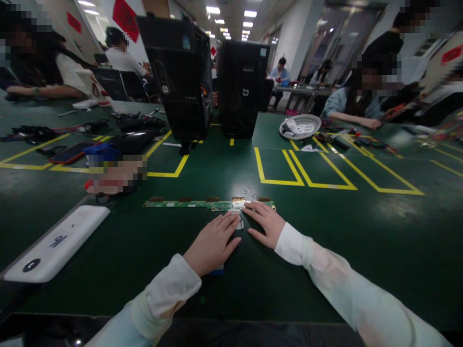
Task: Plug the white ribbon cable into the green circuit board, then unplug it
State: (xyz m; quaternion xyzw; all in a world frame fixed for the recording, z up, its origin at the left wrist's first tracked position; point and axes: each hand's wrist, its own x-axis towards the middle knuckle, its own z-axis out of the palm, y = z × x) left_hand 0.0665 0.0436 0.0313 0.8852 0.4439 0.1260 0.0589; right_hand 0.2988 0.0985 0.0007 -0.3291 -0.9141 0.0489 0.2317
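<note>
A long, thin green circuit board [197,204] lies across the table in front of me, with several brownish-gold tabs along its far edge. My left hand [213,243] lies palm down just before the board, fingers stretched out and thumb apart. Its fingertips rest by a small white flat piece [239,223] at the board's near edge; the fingers partly cover it, and its kind is unclear. A blue edge [217,272] peeks out from under the left palm. With fingers spread, my right hand [266,222] touches the board's right part with its fingertips.
A white device [60,246] lies at left, near a blurred-out item. Two black computer towers [181,82] [243,86] stand behind the board. A white basket [300,126], loose parts and yellow tape outlines [282,182] are further back. Cables [54,130] lie back left. People sit around.
</note>
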